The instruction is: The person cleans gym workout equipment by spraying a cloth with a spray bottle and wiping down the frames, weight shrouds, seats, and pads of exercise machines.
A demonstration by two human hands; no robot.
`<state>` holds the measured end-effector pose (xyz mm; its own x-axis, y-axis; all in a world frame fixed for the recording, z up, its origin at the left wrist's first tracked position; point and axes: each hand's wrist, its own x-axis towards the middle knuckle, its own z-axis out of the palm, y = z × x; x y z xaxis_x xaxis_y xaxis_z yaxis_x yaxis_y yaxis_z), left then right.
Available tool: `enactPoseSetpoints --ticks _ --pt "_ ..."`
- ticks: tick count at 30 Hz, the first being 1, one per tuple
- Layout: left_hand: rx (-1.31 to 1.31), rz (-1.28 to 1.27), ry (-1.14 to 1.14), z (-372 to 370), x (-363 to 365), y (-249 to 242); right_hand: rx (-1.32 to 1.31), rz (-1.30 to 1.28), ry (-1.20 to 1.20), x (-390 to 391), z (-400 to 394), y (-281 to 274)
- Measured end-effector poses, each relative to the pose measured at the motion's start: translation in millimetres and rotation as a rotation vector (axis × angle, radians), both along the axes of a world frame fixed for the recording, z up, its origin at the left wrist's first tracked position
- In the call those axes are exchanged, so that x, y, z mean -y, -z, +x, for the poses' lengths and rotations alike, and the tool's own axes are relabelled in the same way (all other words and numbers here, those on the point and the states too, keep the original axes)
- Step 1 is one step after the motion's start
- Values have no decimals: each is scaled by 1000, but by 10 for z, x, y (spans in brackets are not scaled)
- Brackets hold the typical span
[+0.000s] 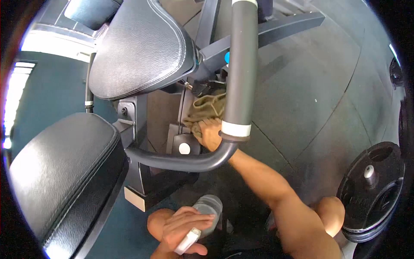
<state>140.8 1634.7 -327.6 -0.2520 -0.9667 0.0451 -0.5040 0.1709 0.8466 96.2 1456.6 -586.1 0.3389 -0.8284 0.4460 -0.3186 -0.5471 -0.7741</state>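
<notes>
An olive-brown cloth is bunched against the lower frame of a gym machine, under its seat. My right hand is closed on the cloth's near end, partly behind the thick grey-black handle. Low in the view, my left hand wraps round a translucent spray bottle with a white spray head. That hand is close to my bent knee. The bottle's lower part is hard to make out.
Two black padded cushions, a seat and a lower pad, fill the left side. A curved metal bar crosses in front of my right wrist. Black weight plates are stacked on a post at right, above dark floor tiles.
</notes>
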Motion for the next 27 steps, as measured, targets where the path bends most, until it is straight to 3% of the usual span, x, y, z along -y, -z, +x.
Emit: enactPoseSetpoints --ticks 1,2,4,7,8,10,13,16,17,20,24,27 --pt "-50 0 -42 -16 -48 0 135 32 37 -34 -18 25" --pt "-100 1 -84 -35 -78 -13 111 2 103 -3 17 98" --pt "-131 -74 -104 -29 -84 50 413 184 281 189 -41 -445" --pt "-203 -100 -225 -92 -149 103 267 -208 215 619 133 -716" --pt "-204 -105 -228 -100 -128 94 -149 -380 141 725 116 -803" --pt "-199 -90 -250 -88 -142 79 -391 -417 28 897 176 -395" --pt "-152 -126 -195 -70 -222 36 -314 -499 63 693 103 -306" --pt "-136 -143 -165 -71 -286 16 -159 -94 14 471 131 -558" --pt "-146 -138 -164 -64 -290 32 -22 -107 140 469 185 -584" --pt "-110 -114 -133 -96 -262 63 -181 -415 80 589 39 -582" --pt "-33 -123 -103 -153 -239 114 -266 -246 -179 278 -178 -201" --pt "-34 -100 -136 -170 -239 118 -355 -235 -121 -8 -288 -119"
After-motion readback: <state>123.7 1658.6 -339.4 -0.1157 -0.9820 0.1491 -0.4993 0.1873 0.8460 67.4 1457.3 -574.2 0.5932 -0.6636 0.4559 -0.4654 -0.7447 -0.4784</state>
